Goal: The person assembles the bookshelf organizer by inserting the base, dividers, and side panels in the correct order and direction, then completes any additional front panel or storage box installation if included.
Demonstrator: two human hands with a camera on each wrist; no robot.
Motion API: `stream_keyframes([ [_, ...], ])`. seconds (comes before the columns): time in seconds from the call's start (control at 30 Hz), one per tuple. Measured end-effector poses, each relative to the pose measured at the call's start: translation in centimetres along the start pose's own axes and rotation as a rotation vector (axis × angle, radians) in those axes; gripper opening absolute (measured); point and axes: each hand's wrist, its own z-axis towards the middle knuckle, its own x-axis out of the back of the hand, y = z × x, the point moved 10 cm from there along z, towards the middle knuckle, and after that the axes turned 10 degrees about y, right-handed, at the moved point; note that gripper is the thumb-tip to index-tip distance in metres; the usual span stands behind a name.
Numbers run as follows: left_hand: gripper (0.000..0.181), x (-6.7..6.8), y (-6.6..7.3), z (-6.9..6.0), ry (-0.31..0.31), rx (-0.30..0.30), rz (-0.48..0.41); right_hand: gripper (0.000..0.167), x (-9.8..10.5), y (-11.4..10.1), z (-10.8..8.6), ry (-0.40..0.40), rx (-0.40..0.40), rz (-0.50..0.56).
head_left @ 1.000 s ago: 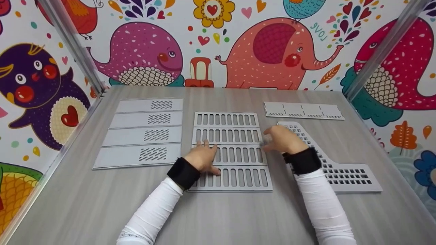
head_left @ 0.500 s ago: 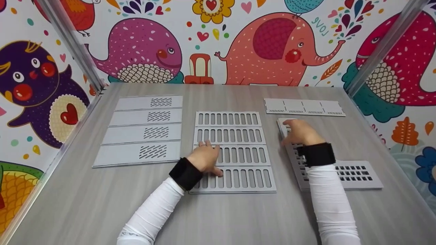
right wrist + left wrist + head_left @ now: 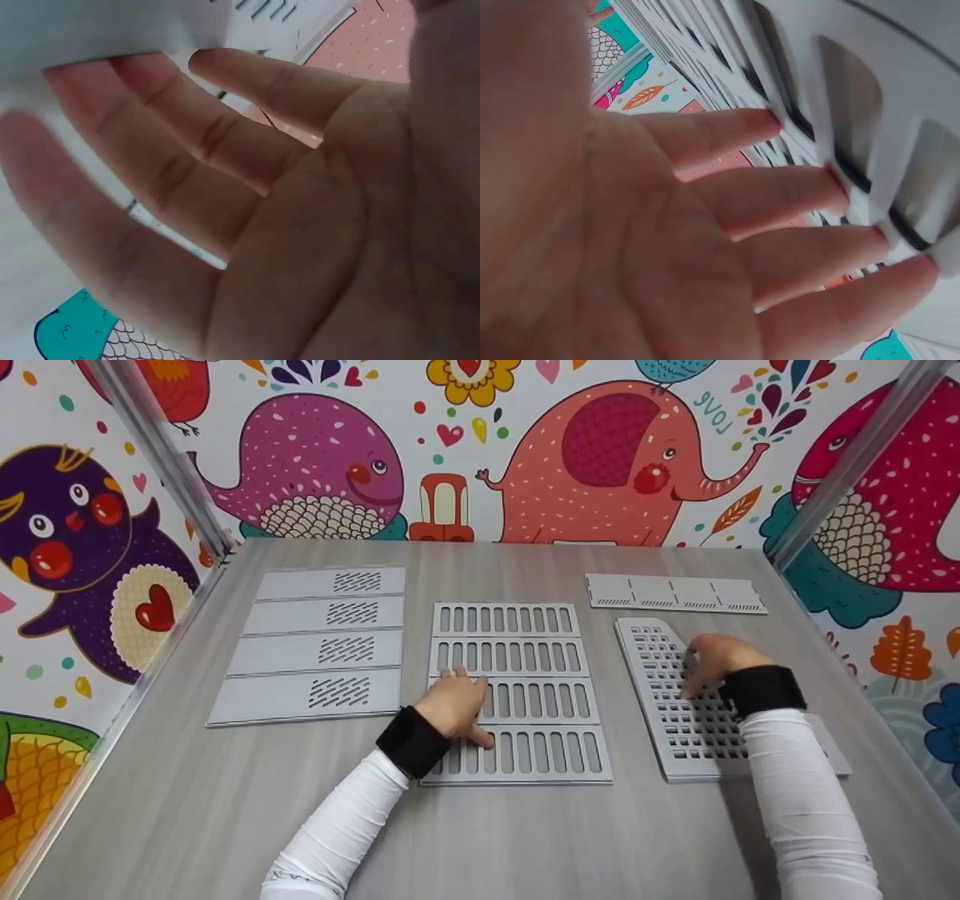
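My left hand lies with fingers spread on the left part of a light-grey panel cut with rows of long slots. In the left wrist view, its straight fingertips touch the bars between the slots. Over a grey perforated board with square holes is my right hand, fingers reaching down, nothing gripped. In the right wrist view, my right fingers are loosely extended. Some fingertips are hidden behind a grey edge, so contact cannot be told.
To the left lies a flat group of plain grey panels with slanted slits. A narrow white strip with hatch marks lies at the back right. Metal posts stand at the back corners, before a cartoon-printed wall.
My right hand has moved right, from beside the slotted panel to over the perforated board. The slotted panel and left hand have shifted slightly right and nearer. The head view has tilted a little.
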Motion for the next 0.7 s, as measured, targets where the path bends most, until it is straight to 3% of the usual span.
stream_keyframes([
  [0.17, 0.115, 0.1, -0.1, 0.1, 0.01, 0.001, -0.002, 0.067, 1.1, 0.3, 0.7, 0.009, 0.033, -0.001],
  [0.33, 0.115, 0.3, 0.3, 0.0, 0.041, -0.032, 0.019, 0.045, 4.4, -0.9, 0.4, 0.078, 0.132, 0.11],
  [0.5, 0.114, 0.6, 0.4, 0.0, 0.062, -0.049, 0.033, 0.045, 9.5, -3.8, -0.5, 0.19, 0.273, 0.289],
  [0.7, 0.115, 0.4, 0.2, 0.1, 0.052, -0.031, 0.031, 0.047, 13.1, -6.3, -0.3, 0.342, 0.338, 0.461],
])
